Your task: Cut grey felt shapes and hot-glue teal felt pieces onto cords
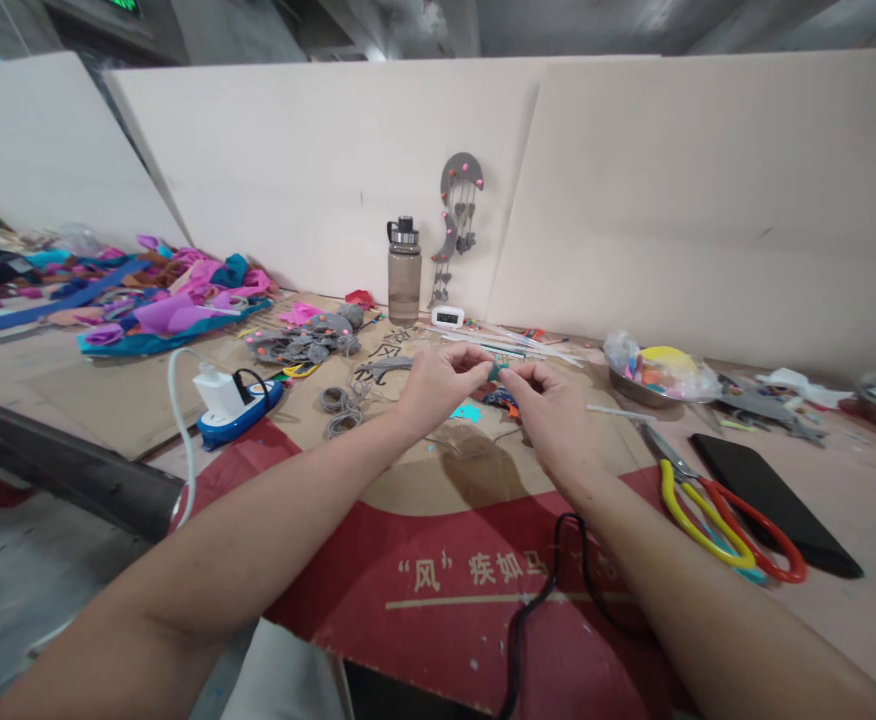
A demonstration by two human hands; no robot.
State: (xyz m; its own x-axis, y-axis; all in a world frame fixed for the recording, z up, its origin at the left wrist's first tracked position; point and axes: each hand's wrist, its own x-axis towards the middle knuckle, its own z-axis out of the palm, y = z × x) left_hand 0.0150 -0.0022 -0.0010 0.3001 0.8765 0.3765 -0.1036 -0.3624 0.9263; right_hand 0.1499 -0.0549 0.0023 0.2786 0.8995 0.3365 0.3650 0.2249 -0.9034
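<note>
Forearms (280, 515), hands (439, 385) (550, 405) pinching green piece (495, 371), bowl (639, 392) of bagged bits (667, 364), part-filled bottle (405, 280)

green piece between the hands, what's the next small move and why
Probably ease the right hand back slightly while the left hand holds on: the green piece is small, pinched by both hands over the cardboard, and they cover much of it.
</note>
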